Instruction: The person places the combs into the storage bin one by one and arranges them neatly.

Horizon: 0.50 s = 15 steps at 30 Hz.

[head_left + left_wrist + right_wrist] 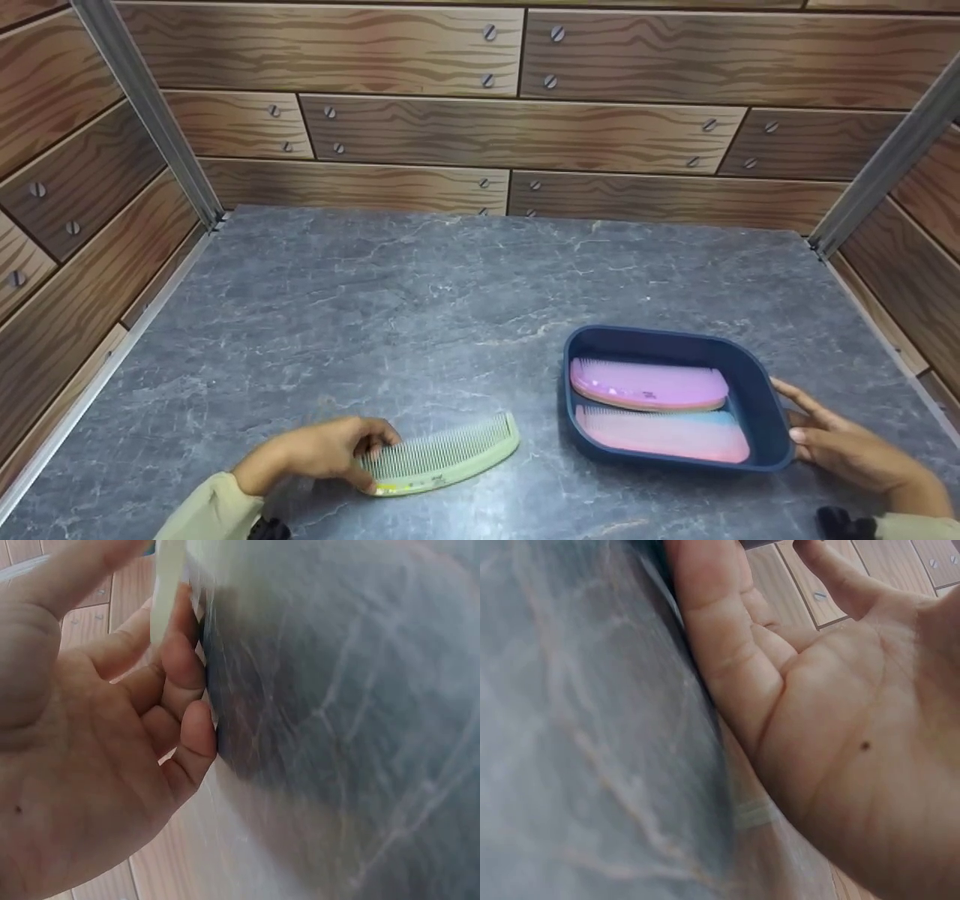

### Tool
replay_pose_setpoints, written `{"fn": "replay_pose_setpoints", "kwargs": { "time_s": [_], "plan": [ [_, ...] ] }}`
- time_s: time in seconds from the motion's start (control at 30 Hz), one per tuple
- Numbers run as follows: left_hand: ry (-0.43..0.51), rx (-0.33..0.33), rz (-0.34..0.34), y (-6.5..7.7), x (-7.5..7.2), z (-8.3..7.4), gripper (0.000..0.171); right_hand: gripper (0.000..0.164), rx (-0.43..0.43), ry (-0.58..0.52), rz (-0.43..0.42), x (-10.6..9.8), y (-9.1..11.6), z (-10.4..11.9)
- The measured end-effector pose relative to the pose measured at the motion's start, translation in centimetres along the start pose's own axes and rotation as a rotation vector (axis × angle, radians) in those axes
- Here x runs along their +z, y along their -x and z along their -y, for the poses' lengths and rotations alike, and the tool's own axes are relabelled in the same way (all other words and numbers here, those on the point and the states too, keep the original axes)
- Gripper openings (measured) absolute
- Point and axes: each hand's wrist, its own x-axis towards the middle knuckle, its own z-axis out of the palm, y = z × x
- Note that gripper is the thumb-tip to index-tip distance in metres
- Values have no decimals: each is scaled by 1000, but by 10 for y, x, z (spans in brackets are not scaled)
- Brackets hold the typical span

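Observation:
A pale green comb (442,459) is at the front of the table, its teeth facing the back. My left hand (330,450) pinches the comb's left end between thumb and fingers. In the left wrist view, the comb's edge (166,592) shows between them, and the other fingertips are close to the tabletop. To the right stands a dark blue tray (757,420) with rounded corners. Inside it lie a purple comb (649,384) and, in front, a pink comb with a blue corner (660,435). Against the tray's right wall rests my right hand (847,450), fingers mostly straight.
A grey marbled tabletop (390,300) lies under everything. Wood-patterned panels (420,127) enclose it at the back and both sides, with metal posts (150,105) at the back corners. An orange edge shows beneath the purple comb.

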Motion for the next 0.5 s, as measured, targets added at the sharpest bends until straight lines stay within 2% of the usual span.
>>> {"fn": "replay_pose_setpoints", "kwargs": {
  "time_s": [0.13, 0.33, 0.5],
  "plan": [
    [6, 1, -2, 1, 1, 1, 44, 74, -8, 12, 9, 0, 0, -1],
    [-15, 64, 7, 1, -2, 4, 51, 74, 9, 38, -12, 0, 0, -1],
    [-20, 85, 6, 0, -4, 3, 51, 74, 1, 33, -7, 1, 1, -1]
  ]
}}
